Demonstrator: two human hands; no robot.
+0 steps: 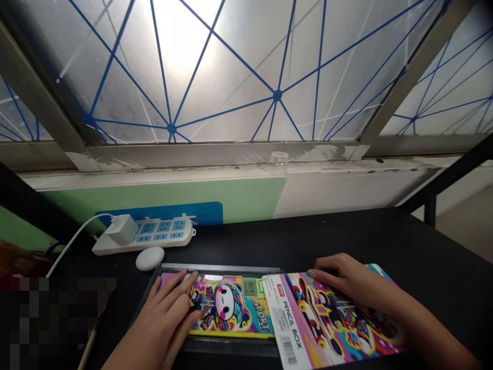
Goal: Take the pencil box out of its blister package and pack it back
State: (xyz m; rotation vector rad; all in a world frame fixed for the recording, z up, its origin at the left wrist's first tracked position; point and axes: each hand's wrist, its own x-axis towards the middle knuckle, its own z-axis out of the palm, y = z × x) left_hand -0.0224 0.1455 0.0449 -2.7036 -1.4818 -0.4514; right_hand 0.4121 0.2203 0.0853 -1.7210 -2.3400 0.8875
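Note:
A colourful pencil case (227, 306) with a cartoon character and the word "SPORT" lies on a dark flat item with a pale rim (231, 267). My left hand (169, 313) rests over the case's left end, fingers stretched and spread across its top. A bright printed card package (304, 318) marked "PENCIL BOX" overlaps the case's right end; whether the case runs inside it is unclear. My right hand (346, 282) grips the package at its upper edge, thumb on the printed face and the other fingers bent, partly hidden.
On the black desk (308, 236), a white power strip (162, 234) with a plugged-in charger (122, 229) stands at the back left. A white rounded object (150, 258) lies before it. A clear cup (279, 162) stands on the windowsill. A thin stick (92, 339) lies at lower left, beside a blurred-out patch.

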